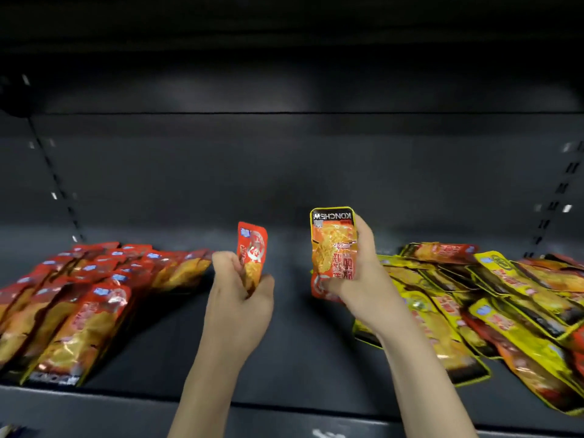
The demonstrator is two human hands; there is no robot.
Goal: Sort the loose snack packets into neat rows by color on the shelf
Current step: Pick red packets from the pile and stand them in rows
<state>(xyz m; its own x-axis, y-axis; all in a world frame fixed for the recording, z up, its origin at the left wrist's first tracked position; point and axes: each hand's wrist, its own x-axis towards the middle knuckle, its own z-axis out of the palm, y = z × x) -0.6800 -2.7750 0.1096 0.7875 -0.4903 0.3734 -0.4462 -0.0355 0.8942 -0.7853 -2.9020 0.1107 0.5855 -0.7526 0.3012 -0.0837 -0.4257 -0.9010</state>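
You hold a red packet [252, 257] and a yellow-edged packet [333, 245] upright; red packets [79, 298] lie in rows at the shelf's [284, 358] left, mixed yellow ones [474, 311] heaped right.

— Where is there room on the shelf [284, 358]?

— Down the middle: a bare dark strip runs from the front edge to the back wall, between the two heaps of packets.

— What closes it in?

— Toward the left end, the red packets [79, 298] lie in overlapping rows, reaching the front edge. Toward the right end, the yellow packets [493, 311] sprawl loosely, some hanging over the front edge.

— Anything in the strip itself?

— The left hand [241, 295] and the right hand [354, 276], each holding a packet upright above it. Behind them, open air up to the shelf overhead.
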